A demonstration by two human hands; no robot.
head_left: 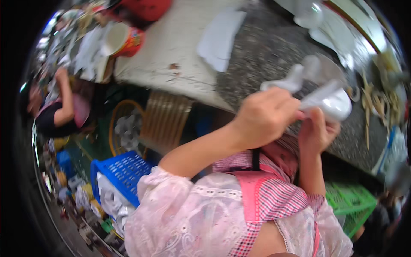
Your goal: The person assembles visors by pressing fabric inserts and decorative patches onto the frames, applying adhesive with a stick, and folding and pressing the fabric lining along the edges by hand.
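Worktop (pixel 265 47): speckled grey stone, cluttered at far edge. Blue crate (pixel 122 171) on floor lower left, holds pale pieces.

White plastic piece (pixel 332 103): held above worktop edge, between both hands.

Left hand (pixel 263 118): grip clenched on its near end. Right hand (pixel 317 130): fingers pinch underside.

Step, as judged: fitting or trimming piece in hand. Next move needs steady two-handed hold.

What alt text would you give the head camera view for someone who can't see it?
Both hands, left hand and right hand, grip a clear plastic bag above a speckled stone counter. A blue crate sits lower left.
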